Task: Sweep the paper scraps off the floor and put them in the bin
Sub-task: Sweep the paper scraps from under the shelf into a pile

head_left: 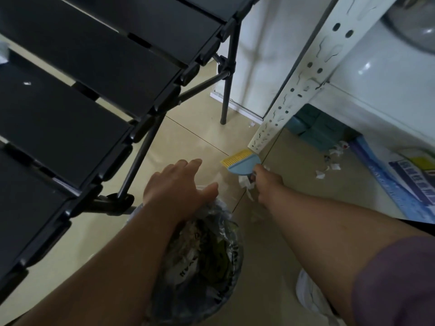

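Note:
My right hand (267, 182) grips the handle of a small blue hand brush (243, 162) with yellow bristles, low over the floor beside the white shelf post. White paper scraps (244, 182) lie just under that hand, and more paper scraps (329, 167) are scattered further right under the shelf. My left hand (180, 184) hovers with fingers spread over the far rim of the bin (231, 262), which is lined with a clear plastic bag and holds rubbish. The left hand holds nothing.
A black slatted folding table (94, 74) fills the left side, its legs (226, 90) standing on the beige tiles. A white perforated shelf post (294, 90) rises at centre right. Blue printed packaging (404, 182) and teal boxes (315, 128) lie under the shelf.

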A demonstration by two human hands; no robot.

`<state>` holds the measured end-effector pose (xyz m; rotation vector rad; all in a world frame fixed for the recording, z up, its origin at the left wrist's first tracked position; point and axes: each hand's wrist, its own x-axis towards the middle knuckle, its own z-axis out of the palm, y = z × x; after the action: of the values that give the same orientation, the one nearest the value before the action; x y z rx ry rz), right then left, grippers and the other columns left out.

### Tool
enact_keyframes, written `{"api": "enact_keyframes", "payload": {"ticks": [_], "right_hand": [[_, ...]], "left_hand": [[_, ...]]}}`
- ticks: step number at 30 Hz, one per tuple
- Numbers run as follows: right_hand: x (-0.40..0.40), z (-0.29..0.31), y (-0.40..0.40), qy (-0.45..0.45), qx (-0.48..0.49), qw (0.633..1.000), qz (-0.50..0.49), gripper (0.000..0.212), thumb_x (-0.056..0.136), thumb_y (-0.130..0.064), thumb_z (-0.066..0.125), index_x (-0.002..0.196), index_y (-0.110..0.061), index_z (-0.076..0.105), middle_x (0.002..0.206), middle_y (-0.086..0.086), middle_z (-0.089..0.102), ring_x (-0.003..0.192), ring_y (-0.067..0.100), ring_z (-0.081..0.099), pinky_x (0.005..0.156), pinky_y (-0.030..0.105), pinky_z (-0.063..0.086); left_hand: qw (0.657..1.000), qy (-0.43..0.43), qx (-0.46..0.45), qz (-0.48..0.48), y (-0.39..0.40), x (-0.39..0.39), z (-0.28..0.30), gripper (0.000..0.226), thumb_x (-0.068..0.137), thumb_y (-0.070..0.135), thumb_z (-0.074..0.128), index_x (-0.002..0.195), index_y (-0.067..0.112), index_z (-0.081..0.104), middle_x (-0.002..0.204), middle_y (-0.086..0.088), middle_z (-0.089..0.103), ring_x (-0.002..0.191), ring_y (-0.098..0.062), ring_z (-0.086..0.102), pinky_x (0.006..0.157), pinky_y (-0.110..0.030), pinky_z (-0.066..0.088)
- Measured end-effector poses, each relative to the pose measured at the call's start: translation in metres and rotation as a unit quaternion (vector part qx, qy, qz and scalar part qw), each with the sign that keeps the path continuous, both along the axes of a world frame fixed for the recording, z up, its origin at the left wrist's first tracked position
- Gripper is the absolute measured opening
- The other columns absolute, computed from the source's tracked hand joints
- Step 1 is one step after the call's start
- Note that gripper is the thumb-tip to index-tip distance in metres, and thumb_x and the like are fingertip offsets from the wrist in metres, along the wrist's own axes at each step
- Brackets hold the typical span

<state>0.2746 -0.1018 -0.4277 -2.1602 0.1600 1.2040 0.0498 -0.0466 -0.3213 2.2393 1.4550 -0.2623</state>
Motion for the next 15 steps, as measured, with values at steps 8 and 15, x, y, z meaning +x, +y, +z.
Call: {"api": "enact_keyframes", "payload": {"ticks": [8,15], "right_hand": [[0.012,0.003,0.005,-0.042,-0.033,0.980,0.191,0.039,0.094,-0.032,0.063,0.123,-0.006,0.068,0.123,0.014,0.070,0.112,0.032,0.067,0.082,0.036,0.054],[0.049,0.006,-0.035,-0.071,-0.116,0.983,0.124,0.059,0.087,-0.038,0.072,0.131,0.000,0.061,0.127,0.018,0.066,0.108,0.036,0.066,0.096,0.043,0.055]], "left_hand": [[0.999,0.004,-0.015,-0.036,0.005,0.004,0.005,0.074,0.081,0.081,0.040,0.144,0.044,0.054,0.137,0.011,0.061,0.126,-0.016,0.057,0.106,-0.048,0.037],[0.995,-0.016,-0.007,-0.096,0.002,0.040,0.017,0.079,0.082,0.090,0.033,0.130,0.038,0.068,0.130,0.014,0.067,0.119,-0.013,0.062,0.107,-0.045,0.038]]}}
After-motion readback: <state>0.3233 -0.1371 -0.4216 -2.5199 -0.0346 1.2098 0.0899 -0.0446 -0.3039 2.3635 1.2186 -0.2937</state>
